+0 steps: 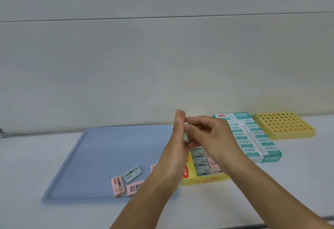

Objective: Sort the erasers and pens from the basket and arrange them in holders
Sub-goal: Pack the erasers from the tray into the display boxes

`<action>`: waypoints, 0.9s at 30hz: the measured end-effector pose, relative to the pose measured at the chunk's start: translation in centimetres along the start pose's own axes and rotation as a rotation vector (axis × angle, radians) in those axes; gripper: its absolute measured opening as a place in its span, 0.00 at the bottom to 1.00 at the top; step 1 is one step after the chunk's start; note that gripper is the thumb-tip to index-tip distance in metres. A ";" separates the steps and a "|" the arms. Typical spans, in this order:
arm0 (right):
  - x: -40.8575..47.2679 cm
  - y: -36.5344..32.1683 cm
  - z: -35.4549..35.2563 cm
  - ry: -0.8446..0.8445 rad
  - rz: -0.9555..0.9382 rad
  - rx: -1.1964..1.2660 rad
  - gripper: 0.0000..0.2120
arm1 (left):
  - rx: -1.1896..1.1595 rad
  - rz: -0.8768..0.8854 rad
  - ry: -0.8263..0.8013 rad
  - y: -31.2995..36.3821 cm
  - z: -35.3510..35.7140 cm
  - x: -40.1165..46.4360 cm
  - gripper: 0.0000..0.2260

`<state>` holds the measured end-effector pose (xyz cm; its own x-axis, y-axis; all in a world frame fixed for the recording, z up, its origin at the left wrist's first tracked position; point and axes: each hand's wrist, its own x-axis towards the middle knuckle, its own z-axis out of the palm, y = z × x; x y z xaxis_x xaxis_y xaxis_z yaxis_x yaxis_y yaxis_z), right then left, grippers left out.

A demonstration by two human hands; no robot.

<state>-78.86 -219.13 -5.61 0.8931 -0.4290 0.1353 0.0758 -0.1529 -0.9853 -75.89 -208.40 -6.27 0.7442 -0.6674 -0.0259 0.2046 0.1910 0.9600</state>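
Held eraser: a pale blue-green eraser (pixel 186 137) is up in the air between both hands, above the right edge of the tray and the near end of the yellow box; only a small part of it shows between the fingers.
Left hand: the left hand (pixel 178 138) is raised edge-on, fingers upward, pressed against the eraser's left side and grasping it with the thumb side hidden.
Right hand: the right hand (pixel 207 134) comes in from the right, fingers curled, pinching the same eraser at its top and right side.
Tray: a blue tray (pixel 94 156) lies flat on the white table (pixel 36 214), left of the boxes.
Loose erasers: on the tray's near part lie a blue eraser (pixel 132 174), a pink eraser (pixel 117 186) just left of it, and a pink one showing a barcode (pixel 135 187), partly hidden by the left forearm. Another pink bit (pixel 153 167) peeks out beside the wrist.
Yellow box: an open yellow box (pixel 204 180) sits just right of the tray, holding rows of grey-blue and pink erasers; the hands cover much of it.
Teal box: a teal-and-white box (pixel 253 138) of wrapped erasers lies beyond, right of the yellow box.
Holder: a yellow holder (pixel 284 125) with a grid of round holes stands at far right, near the wall.
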 end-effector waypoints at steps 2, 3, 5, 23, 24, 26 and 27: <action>0.1 0.7 -1.0 0.016 -0.051 -0.277 0.08 | 0.041 0.002 0.028 -0.2 -0.6 0.7 0.21; 0.1 1.2 -1.6 0.006 -0.117 -0.538 0.11 | 0.132 0.007 0.084 -0.4 -1.1 1.0 0.23; -0.4 2.0 -2.1 -0.123 -0.253 -0.920 0.17 | 0.422 0.020 0.148 -1.0 -2.4 0.9 0.22; -0.2 2.8 -3.4 -0.274 -0.207 -0.970 0.06 | 1.046 -0.021 0.023 -3.6 -5.3 -0.4 0.30; 0.1 2.8 -3.7 -0.274 -0.215 -1.023 0.06 | 1.059 -0.020 0.023 -3.6 -5.3 -0.4 0.30; 0.5 2.8 -3.9 -0.284 -0.212 -1.093 0.07 | 1.071 -0.015 0.011 -3.5 -5.3 -0.4 0.30; 0.7 2.9 -3.8 -0.287 -0.210 -1.086 0.07 | 1.064 -0.010 0.008 -3.3 -5.3 -0.4 0.30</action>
<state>-79.71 -223.22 -7.94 0.9871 -0.1061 0.1201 -0.0633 -0.9465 -0.3165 -73.52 -204.97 -10.89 0.7504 -0.6601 -0.0334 -0.4478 -0.5449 0.7089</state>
